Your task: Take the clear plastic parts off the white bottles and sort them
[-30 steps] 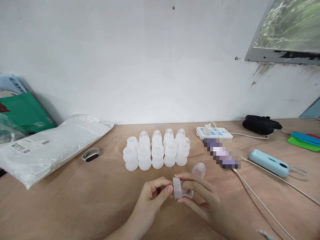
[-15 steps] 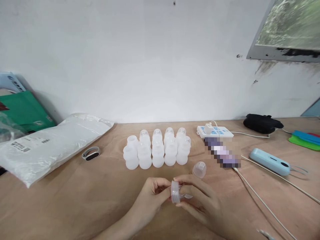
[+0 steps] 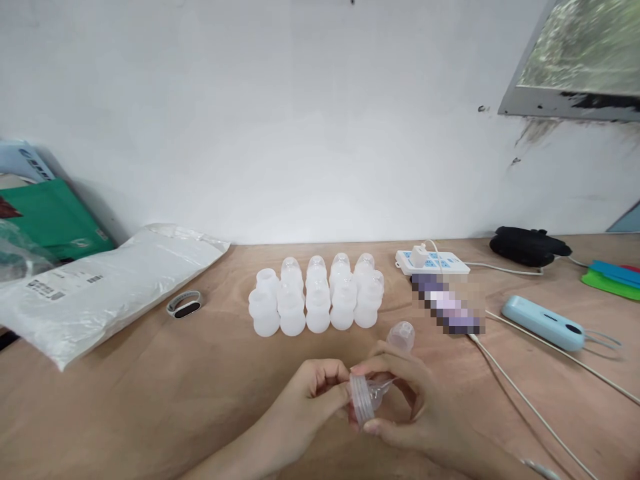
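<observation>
Clear ribbed cap [image 3: 364,397] pinched between left hand [image 3: 313,393] and right hand [image 3: 407,403].

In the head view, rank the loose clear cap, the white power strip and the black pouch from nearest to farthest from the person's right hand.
1. Loose clear cap: on the table just beyond the right hand holding a clear ribbed piece.
2. White power strip: farther back, near the wall.
3. Black pouch: far right, by the wall.

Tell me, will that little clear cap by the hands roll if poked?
Probably not at first: the cap seems to sit on its open end. Tipped over, its round shape would likely roll. Thin and clear, it is probably very light.
</observation>
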Demonstrator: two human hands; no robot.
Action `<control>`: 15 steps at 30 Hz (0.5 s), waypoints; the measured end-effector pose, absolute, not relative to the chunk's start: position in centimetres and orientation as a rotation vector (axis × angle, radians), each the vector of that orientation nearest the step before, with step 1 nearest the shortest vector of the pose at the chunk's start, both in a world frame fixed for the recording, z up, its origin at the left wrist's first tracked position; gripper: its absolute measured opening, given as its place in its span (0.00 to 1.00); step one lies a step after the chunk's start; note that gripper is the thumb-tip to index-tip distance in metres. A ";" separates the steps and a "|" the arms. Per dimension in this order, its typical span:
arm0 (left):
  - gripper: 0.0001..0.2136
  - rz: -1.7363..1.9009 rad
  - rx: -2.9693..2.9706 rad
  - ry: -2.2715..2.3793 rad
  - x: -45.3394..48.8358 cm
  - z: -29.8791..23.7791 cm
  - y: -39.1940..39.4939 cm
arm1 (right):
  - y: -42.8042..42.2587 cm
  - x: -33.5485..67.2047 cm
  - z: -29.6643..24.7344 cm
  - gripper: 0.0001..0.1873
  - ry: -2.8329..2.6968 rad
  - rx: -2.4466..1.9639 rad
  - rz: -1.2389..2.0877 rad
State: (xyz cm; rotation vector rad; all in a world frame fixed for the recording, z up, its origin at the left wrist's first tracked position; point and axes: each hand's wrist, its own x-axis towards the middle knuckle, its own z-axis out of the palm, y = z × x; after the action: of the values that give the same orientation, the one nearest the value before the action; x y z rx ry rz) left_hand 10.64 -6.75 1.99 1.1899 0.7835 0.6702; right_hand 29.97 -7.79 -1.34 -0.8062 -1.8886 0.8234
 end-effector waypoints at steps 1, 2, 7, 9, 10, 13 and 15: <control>0.14 0.662 1.186 0.787 10.6 2.1 -6.8 | -7.8 29.9 -1.5 0.19 -1.856 -0.808 0.873; 0.14 0.652 1.183 0.792 10.6 2.1 -6.8 | -7.7 29.9 -1.6 0.19 -1.818 -0.801 0.919; 0.14 0.644 1.129 0.816 9.8 1.9 -5.9 | -6.6 30.4 -1.7 0.21 -1.590 -0.673 1.170; 0.12 0.706 1.124 0.808 9.1 1.7 -5.0 | -6.0 31.0 -1.4 0.19 -1.570 -0.695 1.115; 0.12 0.733 1.176 0.820 8.7 1.5 -4.4 | -5.8 31.4 -1.2 0.18 -1.600 -0.747 1.021; 0.10 0.683 1.571 0.978 7.3 1.0 -2.5 | -5.4 32.2 -1.0 0.18 -1.823 -0.952 0.565; 0.10 0.595 1.721 1.030 6.4 0.5 -1.6 | -5.2 32.4 -1.3 0.21 -2.027 -1.022 0.238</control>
State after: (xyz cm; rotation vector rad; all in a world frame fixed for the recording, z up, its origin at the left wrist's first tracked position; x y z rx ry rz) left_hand 6.37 -1.63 0.46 1.7207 1.0304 0.5948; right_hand 32.45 -5.19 -1.30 -1.0223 -2.0274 0.2382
